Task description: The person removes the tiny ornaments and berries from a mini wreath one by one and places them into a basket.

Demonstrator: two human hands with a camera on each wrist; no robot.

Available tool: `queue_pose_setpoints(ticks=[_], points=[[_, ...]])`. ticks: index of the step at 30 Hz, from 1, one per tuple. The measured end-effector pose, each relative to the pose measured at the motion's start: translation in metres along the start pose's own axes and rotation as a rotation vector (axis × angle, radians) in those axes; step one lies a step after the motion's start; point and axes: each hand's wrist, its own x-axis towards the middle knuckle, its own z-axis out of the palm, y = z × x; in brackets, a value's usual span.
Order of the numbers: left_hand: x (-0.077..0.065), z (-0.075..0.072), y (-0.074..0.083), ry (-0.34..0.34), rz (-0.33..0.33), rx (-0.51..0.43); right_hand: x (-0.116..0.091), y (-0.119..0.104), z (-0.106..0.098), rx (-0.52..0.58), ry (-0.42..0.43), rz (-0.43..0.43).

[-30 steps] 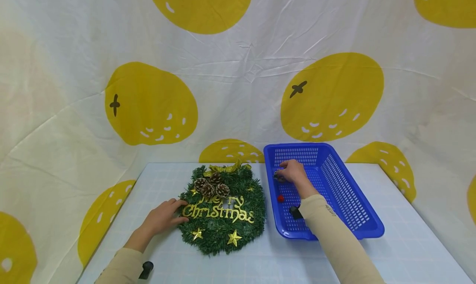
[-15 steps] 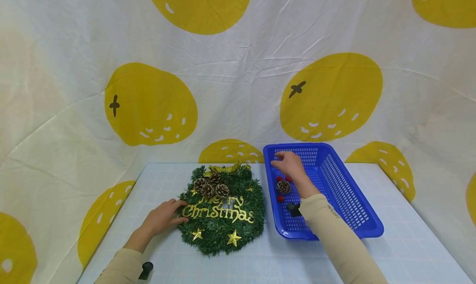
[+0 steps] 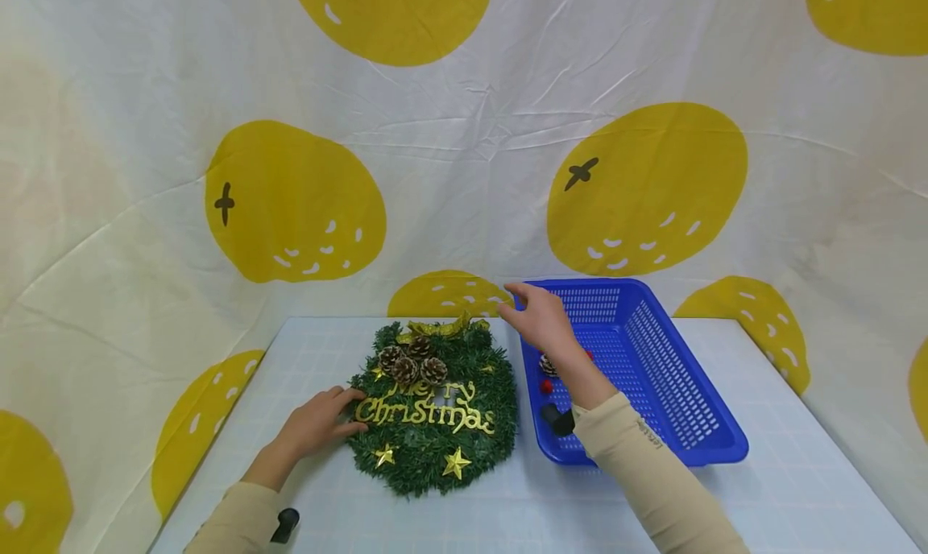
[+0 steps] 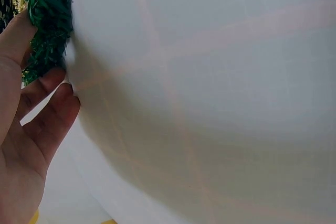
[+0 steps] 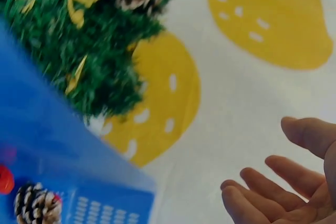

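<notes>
A green Christmas wreath [image 3: 464,345] lies on the table with gold "Merry Christmas" lettering [image 3: 426,414], gold stars and a cluster of pinecones [image 3: 404,370]. My left hand [image 3: 316,422] grips its left edge; in the left wrist view, thumb and fingers are around the green fringe [image 4: 50,19]. My right hand [image 3: 540,319] holds nothing, its fingers apart from the thumb, above the left rim of a blue plastic basket [image 3: 696,369]. In the basket, a loose pinecone [image 5: 38,203] sits near a red ball [image 3: 546,386], partly hidden by my right forearm in the head view.
The basket stands to the right of the wreath on a pale checked table [image 3: 464,526]. Behind the table hangs a white cloth [image 3: 493,208] printed with yellow fruit. A dark wrist camera [image 3: 557,419] hangs beneath my right wrist.
My right hand has let go of the pinecone inside the basket, then risen and moved left toward the basket's rim. The left hand and wreath have stayed still.
</notes>
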Motion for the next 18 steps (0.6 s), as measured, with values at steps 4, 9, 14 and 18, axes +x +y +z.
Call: queue_pose_setpoints(ticks=[4,9,14,18], points=[[-0.001,-0.001,0.001,0.007,0.005,0.0,-0.008,-0.013,0.009,0.002,-0.008,-0.049],[-0.002,-0.001,0.001,0.002,0.001,0.005,-0.016,-0.022,0.023,0.009,0.001,-0.086],[-0.002,-0.003,0.002,0.001,0.007,-0.006,-0.021,-0.028,0.033,0.03,0.022,-0.092],[-0.001,-0.004,0.003,-0.01,-0.004,-0.002,-0.022,-0.03,0.04,0.024,0.007,-0.108]])
